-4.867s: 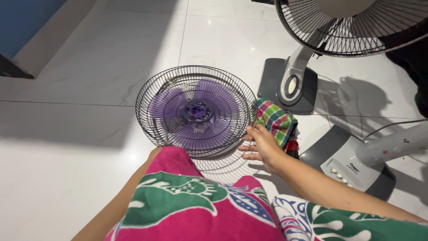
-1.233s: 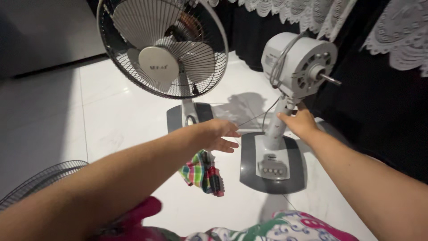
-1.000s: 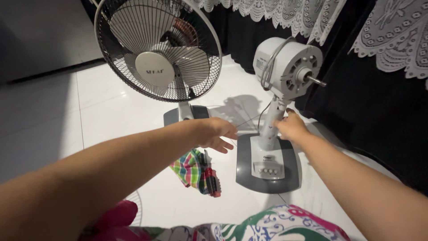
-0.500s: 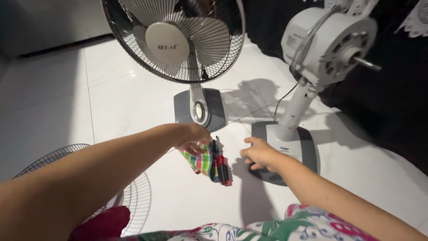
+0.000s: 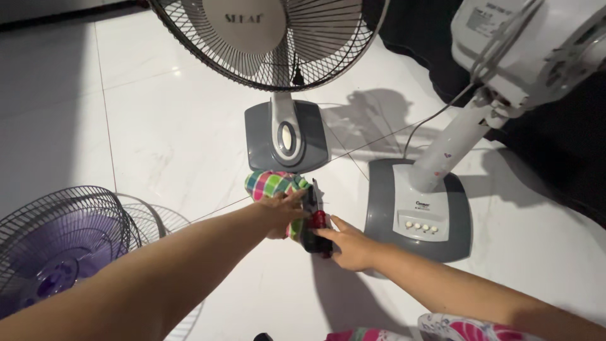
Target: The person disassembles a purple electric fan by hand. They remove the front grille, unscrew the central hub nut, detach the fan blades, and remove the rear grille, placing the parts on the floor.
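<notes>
The screwdriver (image 5: 315, 220), with its red-and-black handle, is lying on the white tiled floor (image 5: 177, 139), touching the right edge of a crumpled plaid cloth (image 5: 273, 184) and just in front of the grey base of the assembled fan (image 5: 287, 136). The right hand (image 5: 346, 243) is reaching onto the handle end, fingers curling narrowly about it; whether the grip is already closed cannot be told from this view. The left hand (image 5: 284, 211) is resting on the cloth, fingers partly spread and thumb pointing toward the tool's shaft, pressing rather than grasping.

To do this pick-up well, in my judgement, the right hand is best closing around the thick part of the handle, not the shaft, while the left hand is keeping the cloth flat so that it is not dragging along with the tool. Lifting straight up is likely to avoid knocking the fan base just behind.

To the right, the stripped fan (image 5: 420, 215) is standing on its own grey base, motor head bare, with no guard and no blade fitted. At the left edge, a wire guard (image 5: 69, 215) is acting as the only container in view: a purple blade (image 5: 50, 278) is lying inside it. A second wire grille is lying beside it on the floor.
</notes>
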